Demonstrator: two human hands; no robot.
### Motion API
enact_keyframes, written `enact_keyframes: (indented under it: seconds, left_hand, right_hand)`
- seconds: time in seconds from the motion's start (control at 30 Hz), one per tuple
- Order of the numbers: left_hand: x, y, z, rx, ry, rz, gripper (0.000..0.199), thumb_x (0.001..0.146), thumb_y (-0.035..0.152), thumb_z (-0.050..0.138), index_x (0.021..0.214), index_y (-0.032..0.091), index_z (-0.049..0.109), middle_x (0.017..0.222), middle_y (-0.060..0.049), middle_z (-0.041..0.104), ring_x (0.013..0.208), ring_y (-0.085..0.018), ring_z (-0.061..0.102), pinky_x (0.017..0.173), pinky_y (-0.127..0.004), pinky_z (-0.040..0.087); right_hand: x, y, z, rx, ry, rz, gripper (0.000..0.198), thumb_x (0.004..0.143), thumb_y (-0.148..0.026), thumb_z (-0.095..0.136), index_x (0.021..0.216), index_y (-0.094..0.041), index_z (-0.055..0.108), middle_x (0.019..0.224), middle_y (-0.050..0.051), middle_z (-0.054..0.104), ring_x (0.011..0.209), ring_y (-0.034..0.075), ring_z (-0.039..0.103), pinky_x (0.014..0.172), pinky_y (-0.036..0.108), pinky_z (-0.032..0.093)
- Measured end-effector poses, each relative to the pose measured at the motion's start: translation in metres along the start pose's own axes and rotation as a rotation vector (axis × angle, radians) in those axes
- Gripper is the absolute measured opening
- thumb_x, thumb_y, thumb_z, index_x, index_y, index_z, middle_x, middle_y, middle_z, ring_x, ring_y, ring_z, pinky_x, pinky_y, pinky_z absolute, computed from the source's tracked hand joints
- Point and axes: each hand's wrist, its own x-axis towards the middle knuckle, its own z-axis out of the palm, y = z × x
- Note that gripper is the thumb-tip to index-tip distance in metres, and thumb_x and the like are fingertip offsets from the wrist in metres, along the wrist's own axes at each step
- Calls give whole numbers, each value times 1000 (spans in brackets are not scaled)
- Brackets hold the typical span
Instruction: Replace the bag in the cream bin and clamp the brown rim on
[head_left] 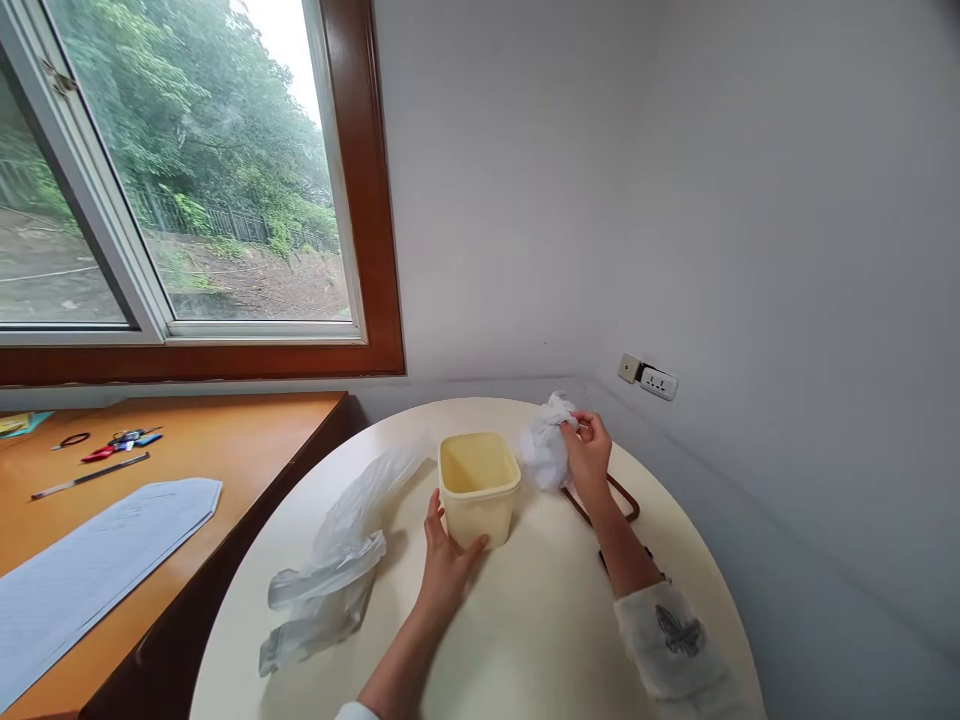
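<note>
well inside table edge [699, 550], left hand [448, 568] cups tub [480, 512]

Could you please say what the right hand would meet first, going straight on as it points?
The right hand would first meet the bunched white bag, whose top it seems to be pinching, though exact depth is unclear.

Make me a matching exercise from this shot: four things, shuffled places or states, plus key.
Things
1. yellow tub
2. translucent plastic bag
3. white bundle
4. papers

Places or states
A. on the orange-brown desk
B. pinched near its top by the right hand
C. steadied at its side by the left hand
D. lying crumpled on the round table, left of the tub

Pairs: 1-C, 2-D, 3-B, 4-A
</note>
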Motion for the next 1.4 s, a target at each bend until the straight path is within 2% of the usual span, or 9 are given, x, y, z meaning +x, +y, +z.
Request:
enact_keyframes:
  seconds: [0.27, 0.4, 0.53, 0.63, 0.8, 1.03, 1.13, 1.23, 1.4]
  left_hand:
    - [-8, 8, -14, 168, 23, 54, 85, 67, 38, 64, 135, 22, 15, 129, -13, 28, 118, -28, 35, 99, -51, 31]
    - [-18, 11, -20, 206, 35, 101, 65, 75, 35, 55, 130, 20, 24, 127, -12, 32, 119, -27, 34, 98, -49, 31]
    - [-23, 18, -25, 176, 108, 127, 37, 79, 27, 48, 115, 19, 42, 114, -10, 44, 112, -25, 42, 96, -46, 35]
    - [-27, 29, -29, 138, 96, 165, 19, 80, 21, 45, 97, 19, 52, 102, -8, 51, 101, -22, 49, 89, -40, 41]
    - [-36, 45, -29, 69, -60, 264, 13, 83, 19, 44, 87, 19, 57, 96, -7, 57, 97, -20, 54, 84, -34, 45]
    - [-44, 47, -19, 63, -317, 325, 37, 77, 19, 57, 114, 22, 53, 125, -10, 48, 117, -22, 44, 98, -38, 39]
    - [-45, 45, -18, 54, -380, 299, 45, 74, 19, 60, 117, 23, 52, 122, -10, 51, 115, -22, 47, 96, -38, 40]
    - [-43, 45, -20, 72, -376, 243, 37, 74, 19, 59, 110, 24, 57, 108, -9, 59, 104, -22, 53, 91, -38, 43]
    - [-41, 45, -21, 43, -327, 176, 37, 72, 10, 55, 105, 23, 60, 94, -6, 64, 90, -20, 56, 81, -34, 44]
  right_hand:
    - [-94, 3, -19, -100, -36, -18, 17, 69, -27, 60, 82, -18, 54, 82, 3, 54, 73, 15, 52, 62, 26, 46]
    - [-124, 1, -24, -249, -96, -125, 14, 73, -27, 57, 85, -20, 54, 78, 1, 54, 66, 14, 48, 62, 28, 43]
    - [-143, -4, -26, -296, -163, -111, 34, 78, -30, 55, 110, -20, 53, 83, 4, 55, 70, 16, 48, 65, 30, 44]
    - [-152, -4, -27, -301, -232, -76, 41, 78, -31, 56, 117, -21, 52, 82, 4, 56, 66, 16, 48, 64, 30, 44]
    - [-156, -5, -29, -315, -329, -125, 17, 78, -29, 55, 92, -21, 64, 70, 2, 58, 57, 14, 46, 58, 28, 41]
    - [-158, -19, -26, -185, -570, -17, 10, 77, -28, 57, 75, -20, 63, 64, 0, 57, 55, 12, 44, 53, 24, 38]
    - [-159, -23, -26, -129, -692, 47, 10, 76, -28, 59, 73, -20, 63, 61, -1, 54, 54, 11, 43, 52, 24, 37]
    - [-159, -25, -28, -114, -750, 52, 10, 72, -28, 63, 80, -20, 62, 64, -2, 52, 57, 12, 45, 55, 25, 41]
    - [-157, -27, -30, -162, -756, -104, 47, 65, -19, 68, 109, -25, 55, 86, 3, 54, 77, 17, 52, 72, 32, 47]
